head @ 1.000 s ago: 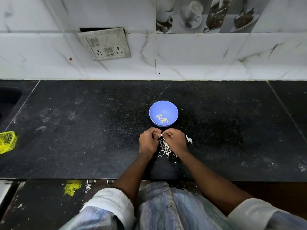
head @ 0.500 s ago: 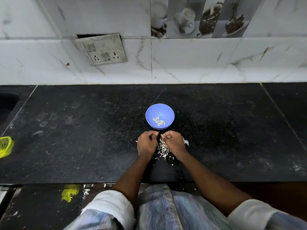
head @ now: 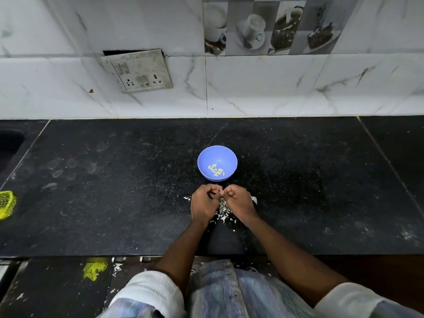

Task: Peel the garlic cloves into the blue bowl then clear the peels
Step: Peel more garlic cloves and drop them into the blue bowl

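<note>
Sweeping from the left: a yellow mesh net bag (head: 6,204) sits at the edge of the black speckled stone counter (head: 114,203), well clear. Then the left hand (head: 204,203), fingers curled, pinching a tiny pale garlic clove (head: 221,192) against the right hand (head: 238,200), also curled on it. White papery peels (head: 223,212) are heaped beneath; the round blue plastic bowl (head: 217,163) waits just beyond with peeled cloves (head: 215,171) inside. Slippery little thing, that: one slip and it could drop into the peel heap, or skin could flick into the bowl.
</note>
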Action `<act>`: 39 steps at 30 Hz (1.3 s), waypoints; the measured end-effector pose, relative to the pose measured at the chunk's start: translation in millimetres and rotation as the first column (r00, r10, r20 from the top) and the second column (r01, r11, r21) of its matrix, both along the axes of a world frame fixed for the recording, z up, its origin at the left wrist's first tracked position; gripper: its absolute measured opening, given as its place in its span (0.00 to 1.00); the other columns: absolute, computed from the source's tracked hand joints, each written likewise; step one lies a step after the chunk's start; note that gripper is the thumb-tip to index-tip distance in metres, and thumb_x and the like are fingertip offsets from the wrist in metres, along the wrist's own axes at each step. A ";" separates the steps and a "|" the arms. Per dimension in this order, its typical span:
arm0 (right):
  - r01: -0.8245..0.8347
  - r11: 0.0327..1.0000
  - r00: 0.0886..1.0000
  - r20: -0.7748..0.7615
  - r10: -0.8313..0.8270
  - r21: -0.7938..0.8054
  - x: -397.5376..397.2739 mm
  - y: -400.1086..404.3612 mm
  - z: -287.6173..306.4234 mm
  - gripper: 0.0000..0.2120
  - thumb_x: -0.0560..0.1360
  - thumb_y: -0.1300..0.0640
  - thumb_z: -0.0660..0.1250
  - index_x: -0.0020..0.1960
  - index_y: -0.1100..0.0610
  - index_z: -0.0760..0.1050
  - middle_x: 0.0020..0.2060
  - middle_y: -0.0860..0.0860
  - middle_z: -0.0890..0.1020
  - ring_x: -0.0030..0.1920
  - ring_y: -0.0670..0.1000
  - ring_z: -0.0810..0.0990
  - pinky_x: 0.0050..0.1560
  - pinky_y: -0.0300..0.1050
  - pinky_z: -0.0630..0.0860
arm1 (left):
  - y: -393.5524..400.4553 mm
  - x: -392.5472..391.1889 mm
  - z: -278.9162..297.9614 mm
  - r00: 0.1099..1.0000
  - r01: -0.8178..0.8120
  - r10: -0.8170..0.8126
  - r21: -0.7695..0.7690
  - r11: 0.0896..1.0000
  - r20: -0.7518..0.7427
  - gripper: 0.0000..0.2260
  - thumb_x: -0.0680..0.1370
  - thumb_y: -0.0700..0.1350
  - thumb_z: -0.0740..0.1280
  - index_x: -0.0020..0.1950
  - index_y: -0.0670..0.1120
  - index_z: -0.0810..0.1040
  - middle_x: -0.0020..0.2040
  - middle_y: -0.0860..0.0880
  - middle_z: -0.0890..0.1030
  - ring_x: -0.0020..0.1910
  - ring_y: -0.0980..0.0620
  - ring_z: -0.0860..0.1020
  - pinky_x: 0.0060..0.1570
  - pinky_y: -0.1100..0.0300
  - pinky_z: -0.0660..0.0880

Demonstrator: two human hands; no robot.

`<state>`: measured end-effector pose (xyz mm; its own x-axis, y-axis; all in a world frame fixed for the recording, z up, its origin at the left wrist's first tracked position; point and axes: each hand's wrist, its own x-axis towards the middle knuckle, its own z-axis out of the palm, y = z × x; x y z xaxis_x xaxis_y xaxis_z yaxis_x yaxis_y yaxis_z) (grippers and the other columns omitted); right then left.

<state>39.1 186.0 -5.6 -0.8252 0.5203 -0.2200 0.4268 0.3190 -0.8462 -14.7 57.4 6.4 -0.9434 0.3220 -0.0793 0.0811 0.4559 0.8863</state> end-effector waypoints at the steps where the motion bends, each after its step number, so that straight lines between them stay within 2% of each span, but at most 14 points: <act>1: -0.006 1.000 1.000 -0.002 0.006 0.007 -0.2 0.2 0.6 0.07 0.76 0.53 0.71 0.40 0.52 0.80 0.32 0.44 0.82 0.32 0.43 0.77 0.39 0.48 0.77 | 1.2 0.5 0.6 1.000 -0.013 0.013 0.014 1.000 0.009 0.06 0.76 0.42 0.78 0.48 0.53 0.87 0.43 0.56 0.86 0.40 0.60 0.83 0.45 0.61 0.81; 5: -0.072 0.996 0.997 -0.024 0.074 0.049 1.6 3.6 4.4 0.07 0.77 0.53 0.69 0.40 0.53 0.78 0.31 0.44 0.80 0.32 0.43 0.75 0.39 0.51 0.77 | 9.9 3.2 3.8 0.994 -0.100 0.098 0.039 0.994 0.052 0.08 0.77 0.39 0.76 0.45 0.53 0.85 0.41 0.57 0.86 0.40 0.60 0.83 0.45 0.64 0.78; 10: -0.099 0.990 0.995 -0.021 0.101 0.097 4.5 11.6 5.2 0.08 0.75 0.55 0.74 0.38 0.55 0.80 0.32 0.44 0.82 0.33 0.43 0.79 0.40 0.48 0.78 | 14.3 7.9 6.1 0.971 -0.240 0.240 0.015 0.971 -0.004 0.07 0.78 0.37 0.70 0.48 0.48 0.83 0.39 0.56 0.84 0.39 0.58 0.82 0.43 0.62 0.75; 13: -0.045 0.995 0.996 -0.073 0.052 0.088 5.2 16.4 11.7 0.05 0.74 0.63 0.72 0.45 0.54 0.84 0.38 0.44 0.85 0.40 0.42 0.83 0.44 0.39 0.79 | 14.7 9.6 3.0 0.980 -0.200 0.200 -0.001 0.980 -0.018 0.06 0.78 0.37 0.72 0.50 0.49 0.83 0.36 0.54 0.84 0.36 0.57 0.81 0.42 0.59 0.77; 15: -0.054 0.998 0.994 -0.096 0.056 0.021 5.9 19.7 14.5 0.05 0.75 0.62 0.72 0.47 0.54 0.85 0.40 0.44 0.86 0.42 0.42 0.84 0.46 0.40 0.81 | 15.9 15.2 -0.5 0.984 -0.181 0.181 0.003 0.984 -0.006 0.06 0.78 0.39 0.73 0.51 0.49 0.84 0.36 0.55 0.84 0.36 0.59 0.82 0.43 0.59 0.79; 18: -0.101 0.991 0.991 -0.094 0.092 -0.090 9.8 21.8 14.5 0.02 0.75 0.59 0.74 0.45 0.53 0.86 0.38 0.46 0.87 0.39 0.44 0.85 0.43 0.45 0.82 | 18.3 24.7 -4.3 0.985 -0.175 0.175 0.015 0.985 0.005 0.07 0.77 0.39 0.76 0.51 0.50 0.85 0.37 0.55 0.85 0.37 0.60 0.83 0.43 0.61 0.81; 20: -0.087 0.991 0.993 -0.092 0.077 -0.105 14.6 23.7 12.6 0.00 0.73 0.57 0.76 0.44 0.53 0.85 0.37 0.47 0.87 0.38 0.47 0.85 0.41 0.47 0.82 | 20.7 32.5 -3.6 0.982 -0.189 0.188 0.038 0.981 0.027 0.06 0.76 0.39 0.77 0.50 0.49 0.86 0.37 0.54 0.86 0.37 0.59 0.84 0.43 0.63 0.80; 22: -0.080 0.988 0.994 -0.086 0.069 -0.135 18.0 25.5 12.1 0.01 0.74 0.58 0.75 0.44 0.54 0.85 0.36 0.48 0.86 0.37 0.46 0.84 0.37 0.43 0.80 | 22.7 37.0 -1.9 0.976 -0.214 0.211 0.061 0.975 0.053 0.05 0.75 0.40 0.78 0.49 0.49 0.87 0.36 0.54 0.86 0.35 0.59 0.83 0.43 0.62 0.80; 25: -0.079 0.973 0.996 -0.068 0.066 -0.215 21.0 23.3 17.4 0.03 0.76 0.62 0.73 0.44 0.56 0.83 0.35 0.48 0.85 0.34 0.42 0.80 0.34 0.36 0.75 | 21.5 40.2 -2.5 0.964 -0.231 0.206 0.148 0.962 0.170 0.04 0.74 0.41 0.80 0.48 0.47 0.88 0.36 0.50 0.87 0.35 0.56 0.82 0.46 0.55 0.82; 28: -0.067 0.957 0.998 -0.019 0.065 -0.284 20.8 18.4 18.4 0.07 0.75 0.63 0.71 0.40 0.53 0.82 0.34 0.51 0.83 0.34 0.45 0.78 0.33 0.41 0.74 | 16.4 37.9 -7.5 0.947 -0.244 0.190 0.194 0.950 0.257 0.04 0.74 0.42 0.80 0.48 0.47 0.88 0.38 0.46 0.88 0.38 0.51 0.84 0.50 0.49 0.84; 31: -0.069 0.950 0.997 -0.001 0.072 -0.306 14.6 13.4 23.0 0.09 0.75 0.63 0.68 0.39 0.53 0.82 0.36 0.55 0.84 0.36 0.47 0.78 0.33 0.43 0.73 | 11.3 33.0 -3.1 0.924 -0.265 0.173 0.245 0.933 0.341 0.05 0.75 0.39 0.79 0.50 0.44 0.88 0.40 0.44 0.88 0.40 0.50 0.85 0.53 0.48 0.84; 34: -0.042 0.961 0.999 0.008 0.046 -0.272 7.9 5.2 28.1 0.12 0.78 0.65 0.65 0.39 0.54 0.80 0.36 0.51 0.84 0.35 0.46 0.80 0.31 0.35 0.73 | 6.5 25.3 1.4 0.907 -0.252 0.119 0.296 0.921 0.404 0.05 0.76 0.36 0.77 0.51 0.39 0.87 0.42 0.42 0.88 0.41 0.47 0.86 0.54 0.47 0.84; 37: 0.045 0.961 0.999 0.027 -0.039 -0.273 2.3 -5.2 25.9 0.11 0.79 0.64 0.62 0.40 0.58 0.80 0.36 0.51 0.83 0.34 0.46 0.81 0.29 0.34 0.72 | 1.0 16.3 2.0 0.911 -0.225 0.093 0.296 0.928 0.402 0.05 0.75 0.38 0.78 0.50 0.40 0.87 0.41 0.42 0.88 0.41 0.45 0.86 0.52 0.48 0.84; 39: 0.126 0.953 0.992 0.026 -0.124 -0.276 -0.4 -11.2 21.9 0.14 0.82 0.59 0.62 0.42 0.63 0.81 0.36 0.54 0.84 0.32 0.46 0.80 0.29 0.35 0.72 | -4.0 10.8 -1.4 0.926 -0.182 0.064 0.291 0.939 0.373 0.05 0.75 0.39 0.79 0.49 0.42 0.88 0.41 0.44 0.88 0.40 0.49 0.85 0.49 0.53 0.83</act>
<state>38.6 174.7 16.3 -0.7552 0.5367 -0.3764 0.4553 0.0164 -0.8902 -3.8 53.4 5.0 -0.9055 0.2691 -0.3280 -0.3019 0.1347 0.9438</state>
